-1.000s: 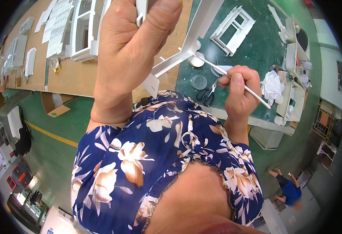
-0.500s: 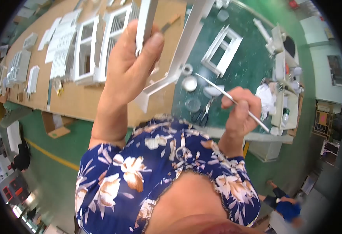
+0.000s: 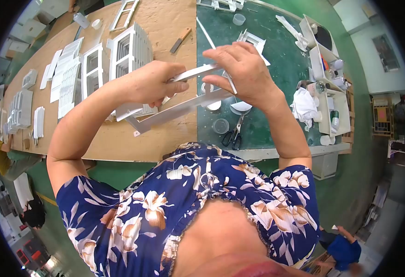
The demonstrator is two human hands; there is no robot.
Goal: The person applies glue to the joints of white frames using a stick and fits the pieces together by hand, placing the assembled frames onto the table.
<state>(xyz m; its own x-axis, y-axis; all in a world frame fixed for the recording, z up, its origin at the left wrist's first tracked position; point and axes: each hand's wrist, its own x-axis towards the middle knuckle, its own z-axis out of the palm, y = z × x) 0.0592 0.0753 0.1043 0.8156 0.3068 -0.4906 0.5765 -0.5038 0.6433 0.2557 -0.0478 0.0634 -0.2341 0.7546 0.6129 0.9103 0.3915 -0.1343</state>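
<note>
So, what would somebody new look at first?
Probably the white, angular frame in the centre, in the person's left hand, with a thin white stick in the right hand. Next, perhaps, the navy, flowery blouse below, then the stacked white window-like frames on the brown tabletop at left.

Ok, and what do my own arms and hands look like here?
Your left hand and right hand show no gloves. Your arms are bare below short navy sleeves printed with white and brown flowers.

L hand (image 3: 158, 83) grips wht frame (image 3: 179, 111), R hand (image 3: 246, 69) w/ thin rod (image 3: 206, 33) at other end.
</note>
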